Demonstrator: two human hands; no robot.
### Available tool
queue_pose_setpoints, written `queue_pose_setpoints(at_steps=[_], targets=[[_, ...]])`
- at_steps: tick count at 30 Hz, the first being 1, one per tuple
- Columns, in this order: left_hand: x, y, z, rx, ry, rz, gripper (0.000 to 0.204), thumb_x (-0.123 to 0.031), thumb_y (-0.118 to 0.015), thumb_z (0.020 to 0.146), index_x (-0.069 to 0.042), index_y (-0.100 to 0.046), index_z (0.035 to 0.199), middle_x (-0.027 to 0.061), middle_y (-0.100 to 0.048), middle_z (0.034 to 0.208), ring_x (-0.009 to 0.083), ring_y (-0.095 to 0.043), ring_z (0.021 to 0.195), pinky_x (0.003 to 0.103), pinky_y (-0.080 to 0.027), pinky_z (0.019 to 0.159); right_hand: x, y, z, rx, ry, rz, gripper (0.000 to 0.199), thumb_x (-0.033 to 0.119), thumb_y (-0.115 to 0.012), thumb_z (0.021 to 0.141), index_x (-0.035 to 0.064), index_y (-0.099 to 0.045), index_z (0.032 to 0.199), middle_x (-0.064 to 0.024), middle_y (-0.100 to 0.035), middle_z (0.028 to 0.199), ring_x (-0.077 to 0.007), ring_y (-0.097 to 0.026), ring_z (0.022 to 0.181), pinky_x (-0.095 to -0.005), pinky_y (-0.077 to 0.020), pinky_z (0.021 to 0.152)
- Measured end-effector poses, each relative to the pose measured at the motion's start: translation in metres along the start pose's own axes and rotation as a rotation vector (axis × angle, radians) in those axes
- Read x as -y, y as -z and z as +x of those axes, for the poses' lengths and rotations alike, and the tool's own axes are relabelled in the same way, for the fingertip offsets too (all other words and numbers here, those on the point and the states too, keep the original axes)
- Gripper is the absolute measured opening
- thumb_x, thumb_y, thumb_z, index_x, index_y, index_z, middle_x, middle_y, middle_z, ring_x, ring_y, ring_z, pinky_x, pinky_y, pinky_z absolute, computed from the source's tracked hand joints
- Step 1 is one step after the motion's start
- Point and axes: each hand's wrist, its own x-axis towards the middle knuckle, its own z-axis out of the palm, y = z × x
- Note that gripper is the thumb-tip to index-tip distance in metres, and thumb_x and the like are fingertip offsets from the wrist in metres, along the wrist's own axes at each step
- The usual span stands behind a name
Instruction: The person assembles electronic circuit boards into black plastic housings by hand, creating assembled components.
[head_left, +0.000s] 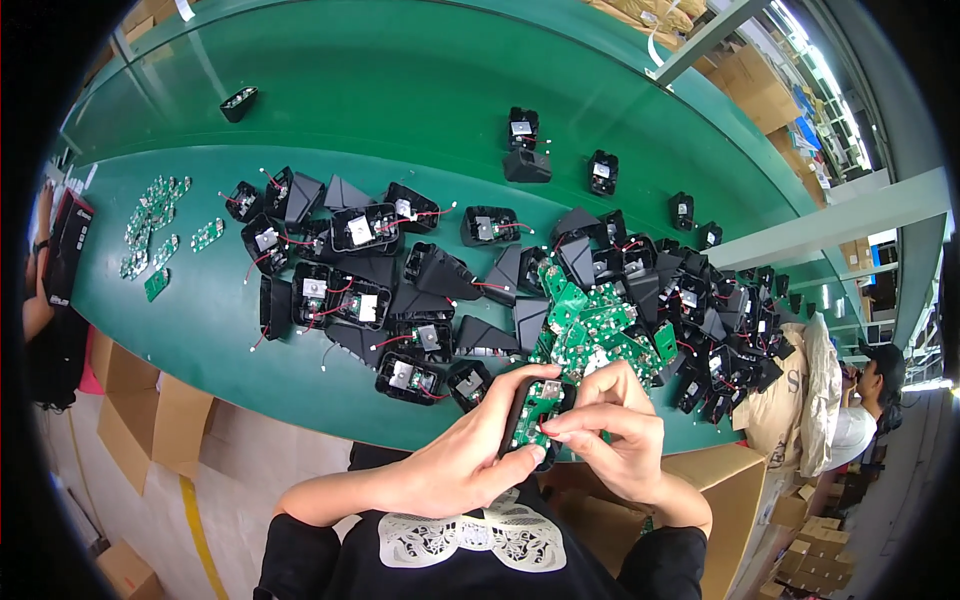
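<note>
My left hand [462,452] is closed around a small black plastic housing [514,412], held near the table's front edge. In the housing lies a green circuit board [538,412] with small parts on it. My right hand [622,440] is closed in a pinch over the board's right side, where a short bit of red wire [546,428] shows at the fingertips. Just beyond my hands is a heap of green circuit boards [598,325]. Black housings [430,340] with red wires lie to the left of the heap, several with a silvery block inside.
The green table [330,395] carries more black housings [715,300] crowded to the right. Smaller boards [150,225] lie at the far left. Cardboard boxes [150,410] stand below the front edge. Another person [868,405] is at the right; an arm [40,275] shows at the left.
</note>
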Motion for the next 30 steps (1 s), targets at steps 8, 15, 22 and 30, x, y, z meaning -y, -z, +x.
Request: queue_pose_setpoints(at_steps=[8,15,22,30], targets=[[0.003,0.003,0.003,0.034,-0.017,-0.050,0.058,-0.005,-0.043,0.087,-0.006,-0.010,0.135,0.0123,-0.045,0.102,0.0073,-0.048,0.048,0.023,-0.041,0.044,-0.001,0.001,0.003,-0.021,0.059,-0.056,0.023,-0.002,-0.072,0.067,0.0083,-0.070,0.087,-0.0027,-0.046,0.082,-0.0110,-0.047,0.066,-0.0222,-0.0368,0.054],[0.000,0.001,0.004,-0.020,-0.111,0.067,0.061,-0.010,-0.048,0.085,-0.001,-0.012,0.133,0.0223,-0.038,0.119,0.0268,-0.044,0.108,0.035,-0.035,0.092,0.000,-0.001,0.001,-0.113,0.190,-0.292,0.029,0.000,-0.075,0.059,0.0108,-0.071,0.086,-0.0014,-0.048,0.075,-0.0131,-0.047,0.066,-0.0217,-0.0350,0.052],[0.008,-0.005,0.004,-0.103,-0.211,0.214,0.061,-0.007,-0.048,0.084,0.003,-0.011,0.131,0.0268,-0.035,0.122,0.0353,-0.043,0.113,0.039,-0.035,0.094,-0.007,-0.002,0.000,-0.158,0.385,-0.484,0.033,0.002,-0.076,0.055,0.0134,-0.071,0.085,0.0005,-0.048,0.075,-0.0101,-0.047,0.055,-0.0215,-0.0371,0.047],[0.007,-0.014,0.003,-0.144,-0.288,0.243,0.061,-0.005,-0.048,0.083,0.003,-0.011,0.132,0.0271,-0.037,0.120,0.0363,-0.047,0.109,0.039,-0.038,0.091,-0.012,0.008,-0.013,-0.053,0.640,-0.645,0.042,-0.002,-0.074,0.051,0.0052,-0.067,0.092,-0.0024,-0.045,0.082,-0.0138,-0.052,0.065,-0.0231,-0.0480,0.052]])
